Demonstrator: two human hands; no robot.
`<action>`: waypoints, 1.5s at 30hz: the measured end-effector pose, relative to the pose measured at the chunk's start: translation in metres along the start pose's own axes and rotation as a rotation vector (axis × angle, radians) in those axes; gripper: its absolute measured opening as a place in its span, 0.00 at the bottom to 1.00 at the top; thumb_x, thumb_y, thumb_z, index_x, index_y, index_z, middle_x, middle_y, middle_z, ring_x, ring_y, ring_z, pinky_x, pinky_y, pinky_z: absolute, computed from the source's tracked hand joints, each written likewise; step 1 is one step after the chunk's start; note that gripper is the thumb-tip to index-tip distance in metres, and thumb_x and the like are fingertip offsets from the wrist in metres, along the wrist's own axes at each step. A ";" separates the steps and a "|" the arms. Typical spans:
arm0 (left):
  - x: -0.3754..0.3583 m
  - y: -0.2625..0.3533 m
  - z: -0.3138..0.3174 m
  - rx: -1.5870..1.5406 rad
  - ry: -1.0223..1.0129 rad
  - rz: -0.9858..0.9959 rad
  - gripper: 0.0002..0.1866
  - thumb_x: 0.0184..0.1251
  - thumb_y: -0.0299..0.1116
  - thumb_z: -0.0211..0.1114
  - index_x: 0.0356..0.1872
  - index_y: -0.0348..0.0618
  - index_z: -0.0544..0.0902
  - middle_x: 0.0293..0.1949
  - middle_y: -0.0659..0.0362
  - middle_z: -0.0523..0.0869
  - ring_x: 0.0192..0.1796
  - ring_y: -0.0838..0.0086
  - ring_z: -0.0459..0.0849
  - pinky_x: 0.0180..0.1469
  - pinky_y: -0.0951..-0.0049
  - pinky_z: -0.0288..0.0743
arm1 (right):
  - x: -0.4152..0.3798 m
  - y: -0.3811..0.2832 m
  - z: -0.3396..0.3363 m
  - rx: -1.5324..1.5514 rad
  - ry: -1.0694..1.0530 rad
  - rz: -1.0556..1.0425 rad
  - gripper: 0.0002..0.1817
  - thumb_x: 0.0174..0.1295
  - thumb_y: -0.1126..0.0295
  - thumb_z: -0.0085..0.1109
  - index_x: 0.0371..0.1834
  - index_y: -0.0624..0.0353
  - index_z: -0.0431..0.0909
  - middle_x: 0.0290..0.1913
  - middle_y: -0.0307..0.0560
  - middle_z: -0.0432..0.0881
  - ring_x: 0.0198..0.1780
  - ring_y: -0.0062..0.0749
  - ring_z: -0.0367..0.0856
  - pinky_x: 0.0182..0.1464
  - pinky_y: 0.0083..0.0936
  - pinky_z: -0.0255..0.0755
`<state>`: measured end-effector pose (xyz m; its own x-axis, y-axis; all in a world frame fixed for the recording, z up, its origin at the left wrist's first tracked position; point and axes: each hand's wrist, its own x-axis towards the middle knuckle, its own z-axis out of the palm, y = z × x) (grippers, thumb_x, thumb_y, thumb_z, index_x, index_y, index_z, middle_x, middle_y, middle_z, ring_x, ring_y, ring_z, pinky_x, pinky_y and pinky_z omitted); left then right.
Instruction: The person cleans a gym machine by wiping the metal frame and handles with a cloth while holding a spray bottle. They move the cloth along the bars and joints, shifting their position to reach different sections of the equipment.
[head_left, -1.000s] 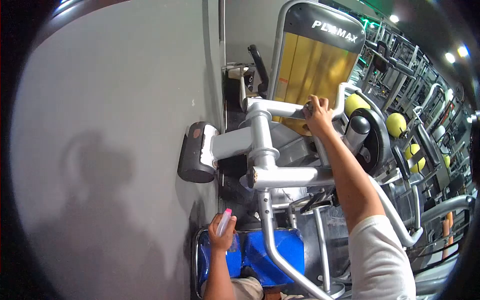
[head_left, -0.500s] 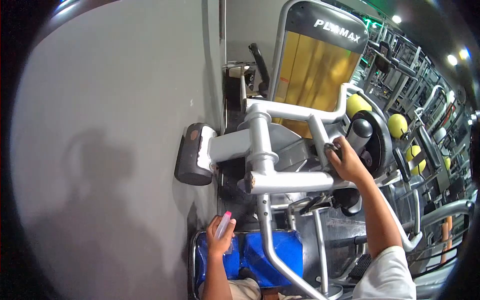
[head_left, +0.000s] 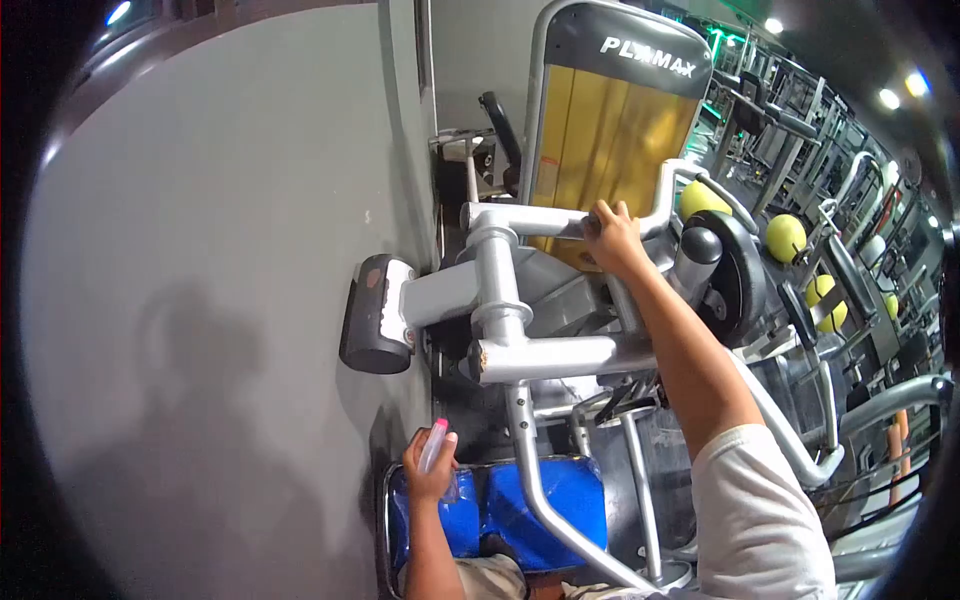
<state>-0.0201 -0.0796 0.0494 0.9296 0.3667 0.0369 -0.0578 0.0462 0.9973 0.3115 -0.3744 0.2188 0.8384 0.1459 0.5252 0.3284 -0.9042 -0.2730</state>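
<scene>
My left hand (head_left: 430, 470), low in the view near the wall, is closed around a translucent bottle (head_left: 433, 447) with a pink top. Farther up and to the right, my right hand (head_left: 613, 238) rests on the upper silver tube (head_left: 545, 220) of a gym machine, its fingers curled over a dark thing that is mostly hidden. Below that hand runs a second thick silver tube (head_left: 570, 358). The gold machine panel (head_left: 610, 135) with a dark top stands behind the tubes.
A grey wall (head_left: 220, 220) fills the left side. Blue pads (head_left: 550, 505) lie below the frame. A black roller pad (head_left: 375, 315) sticks out near the wall. At the right are a black round pad (head_left: 742, 280), yellow balls (head_left: 786, 238) and more gym machines.
My right hand has moved up and left, from the slanted tube to the upper tube. My left hand still holds the bottle. The view has shifted slightly.
</scene>
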 end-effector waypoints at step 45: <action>0.005 -0.010 -0.002 0.034 0.011 -0.025 0.11 0.68 0.35 0.71 0.34 0.40 0.80 0.27 0.63 0.80 0.22 0.79 0.79 0.25 0.76 0.75 | 0.031 -0.009 0.009 -0.098 0.046 0.297 0.24 0.66 0.50 0.59 0.60 0.49 0.74 0.62 0.63 0.68 0.57 0.76 0.71 0.59 0.61 0.71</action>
<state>-0.0153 -0.0763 0.0399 0.9264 0.3762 0.0117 -0.0224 0.0240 0.9995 0.3380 -0.3582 0.2302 0.8698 -0.1469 0.4710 0.0266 -0.9393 -0.3420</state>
